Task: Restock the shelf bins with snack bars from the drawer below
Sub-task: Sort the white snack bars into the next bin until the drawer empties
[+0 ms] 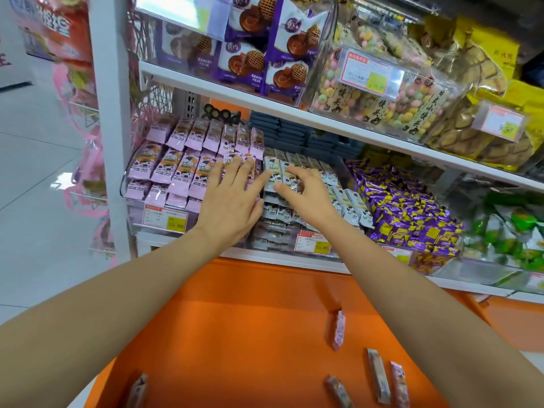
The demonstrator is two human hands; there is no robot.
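Five bars (pixel 378 375) dot my roomy drawer (pixel 250 334), lower frame; left hand (pixel 232 198) spreads flat on pink bars (pixel 173 169), right hand (pixel 309 189) curls round white bars (pixel 272 175).

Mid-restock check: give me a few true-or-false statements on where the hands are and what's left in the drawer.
1. Both hands are down in the drawer. False: the left hand and right hand are at the shelf bins.
2. The left hand lies on the pink bars. True.
3. The orange drawer is empty. False: loose bars lie in it.
4. Purple packets sit right of the white bars. True.
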